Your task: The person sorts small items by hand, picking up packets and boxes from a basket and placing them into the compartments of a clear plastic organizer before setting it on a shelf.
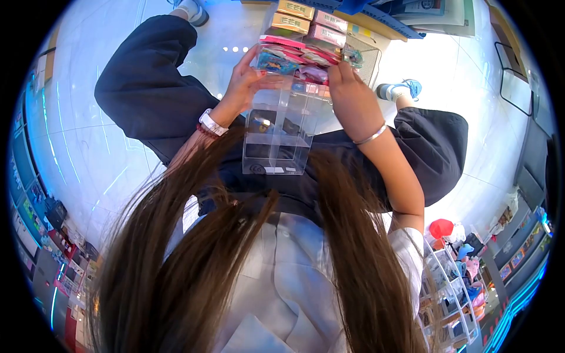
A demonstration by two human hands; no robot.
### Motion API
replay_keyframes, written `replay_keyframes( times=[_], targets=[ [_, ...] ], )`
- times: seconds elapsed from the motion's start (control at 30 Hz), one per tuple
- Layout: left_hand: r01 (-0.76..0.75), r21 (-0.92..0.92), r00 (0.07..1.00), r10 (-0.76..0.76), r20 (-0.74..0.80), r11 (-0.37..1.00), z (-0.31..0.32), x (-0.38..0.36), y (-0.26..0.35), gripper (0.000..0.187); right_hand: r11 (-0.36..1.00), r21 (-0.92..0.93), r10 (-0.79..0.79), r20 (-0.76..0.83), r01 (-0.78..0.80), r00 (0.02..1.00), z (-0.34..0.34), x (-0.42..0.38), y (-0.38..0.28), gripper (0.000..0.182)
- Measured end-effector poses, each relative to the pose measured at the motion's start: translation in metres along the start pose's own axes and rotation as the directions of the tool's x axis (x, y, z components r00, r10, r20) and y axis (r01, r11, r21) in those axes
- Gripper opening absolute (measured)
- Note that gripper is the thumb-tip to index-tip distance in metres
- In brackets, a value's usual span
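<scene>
A clear plastic box (276, 138) lies across my lap, its far end against a stack of colourful packets (279, 60). My left hand (240, 88), with a white watch at the wrist, grips the far left edge of the box, fingers curled in beside the packets. On the right side, my right hand (355, 100) has its fingers bent down and closed at the right end of the packets. I cannot tell what these fingertips hold. Yellow cartons (290, 22) and pink cartons (327, 34) stand just beyond the packets.
A wire basket (366, 59) stands right of the cartons. Blue-edged shelving (388, 20) with packs is at the top. My knees are bent to both sides on pale floor tiles (76, 112). A white rack (453, 294) with assorted goods stands at lower right.
</scene>
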State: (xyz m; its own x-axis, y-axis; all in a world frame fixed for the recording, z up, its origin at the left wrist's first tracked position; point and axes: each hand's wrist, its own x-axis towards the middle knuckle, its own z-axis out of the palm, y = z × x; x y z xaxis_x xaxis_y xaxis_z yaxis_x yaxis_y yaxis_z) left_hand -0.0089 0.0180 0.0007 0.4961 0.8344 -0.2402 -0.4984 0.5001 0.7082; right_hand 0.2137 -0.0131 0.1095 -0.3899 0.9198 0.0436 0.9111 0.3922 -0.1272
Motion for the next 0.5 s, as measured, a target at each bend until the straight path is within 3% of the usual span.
replay_keyframes(
  times=[0.13, 0.2, 0.33, 0.43, 0.5],
  targets=[
    [0.035, 0.040, 0.999, -0.035, -0.008, 0.999, -0.007, 0.002, -0.006, 0.073, 0.988, -0.138, 0.077, 0.063, -0.068, 0.995, 0.008, 0.003, -0.018, 0.010],
    [0.034, 0.113, 0.999, -0.030, -0.043, 0.993, -0.007, 0.001, -0.006, 0.075, 0.993, -0.098, 0.069, 0.075, -0.061, 0.995, 0.008, 0.007, -0.011, 0.010],
    [0.016, 0.075, 1.000, -0.014, -0.024, 0.997, -0.001, 0.001, -0.006, 0.076, 0.999, 0.034, -0.028, 0.164, 0.022, 0.986, 0.006, 0.012, 0.007, 0.011],
    [0.047, 0.077, 0.998, -0.043, -0.046, 0.996, -0.002, 0.002, -0.006, 0.073, 0.995, 0.089, 0.019, 0.173, -0.035, 0.985, 0.002, 0.007, 0.006, 0.012],
    [0.071, 0.039, 0.997, -0.070, -0.029, 0.997, -0.002, 0.004, -0.005, 0.070, 0.955, 0.243, 0.159, 0.053, -0.167, 0.986, -0.015, 0.002, 0.005, 0.013]
  ],
)
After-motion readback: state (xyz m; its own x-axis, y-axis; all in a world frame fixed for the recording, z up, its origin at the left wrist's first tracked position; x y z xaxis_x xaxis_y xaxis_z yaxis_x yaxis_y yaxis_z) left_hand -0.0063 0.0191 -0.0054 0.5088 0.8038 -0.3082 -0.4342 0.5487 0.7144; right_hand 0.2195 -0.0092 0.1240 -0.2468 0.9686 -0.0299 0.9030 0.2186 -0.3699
